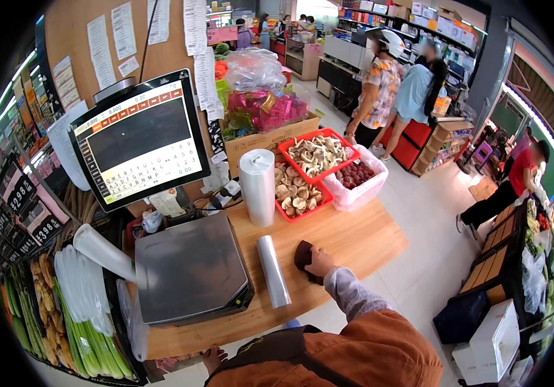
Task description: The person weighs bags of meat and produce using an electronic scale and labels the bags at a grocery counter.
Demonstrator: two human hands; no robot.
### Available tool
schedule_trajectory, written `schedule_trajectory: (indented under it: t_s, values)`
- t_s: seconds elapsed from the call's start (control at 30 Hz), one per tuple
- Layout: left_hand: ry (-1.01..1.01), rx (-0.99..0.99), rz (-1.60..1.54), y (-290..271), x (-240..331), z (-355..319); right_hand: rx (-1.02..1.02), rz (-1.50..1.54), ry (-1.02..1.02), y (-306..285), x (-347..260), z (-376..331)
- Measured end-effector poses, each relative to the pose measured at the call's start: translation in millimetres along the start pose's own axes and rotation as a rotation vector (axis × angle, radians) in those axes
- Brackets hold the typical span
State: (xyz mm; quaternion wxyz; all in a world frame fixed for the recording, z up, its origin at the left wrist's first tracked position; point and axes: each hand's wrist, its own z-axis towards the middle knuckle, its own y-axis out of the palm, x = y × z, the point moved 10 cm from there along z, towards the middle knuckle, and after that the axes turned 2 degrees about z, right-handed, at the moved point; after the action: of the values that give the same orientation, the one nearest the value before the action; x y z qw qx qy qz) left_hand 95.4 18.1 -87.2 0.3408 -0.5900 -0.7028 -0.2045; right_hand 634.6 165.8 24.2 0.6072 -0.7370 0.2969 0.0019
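Dark brown cloth [303, 256] lay on the wooden counter [361, 235] near its front edge, pressed under the right hand [320, 262], whose fingers curled over it. The left hand [211, 357] sat below the counter's front edge, fingers partly hidden, so I could not tell their grip. Just left of the cloth lay one roll of plastic bags [273, 271], with one steel scale [190, 271] beyond. Behind stood one upright bag roll [257, 187] and two red mushroom baskets [310, 169].

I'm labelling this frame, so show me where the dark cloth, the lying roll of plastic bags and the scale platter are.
dark cloth [302, 254]: head view, its left part beside the right hand.
lying roll of plastic bags [273, 271]: head view, mid-length.
scale platter [186, 267]: head view, centre of the steel surface.
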Motion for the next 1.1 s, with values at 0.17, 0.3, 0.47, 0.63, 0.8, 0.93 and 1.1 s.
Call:
schedule_trajectory:
  t_s: [0.17,0.3,0.47,0.63,0.8,0.93,1.1]
  values:
    - [-0.056,0.037,-0.001,-3,-4,2,0.009,0.030,-0.004,-2,-1,-3]
    - [-0.070,0.112,-0.033,-11,-22,11,-0.014,0.016,0.011,-4,-5,-4]
    - [-0.040,0.043,0.063,1,12,-13,0.019,-0.021,-0.007,-5,-2,-3]
    - [-0.029,0.050,0.007,-2,2,-8,0.024,-0.018,-0.022,-5,-5,-2]
    - [0.002,0.066,0.033,0,8,-13,0.018,-0.017,-0.028,-3,-4,0]
    - [0.018,0.080,0.040,2,15,-20,0.019,-0.026,-0.025,-2,-4,-1]
    - [-0.010,0.062,0.012,0,7,-13,0.012,-0.024,-0.010,-3,-2,-3]
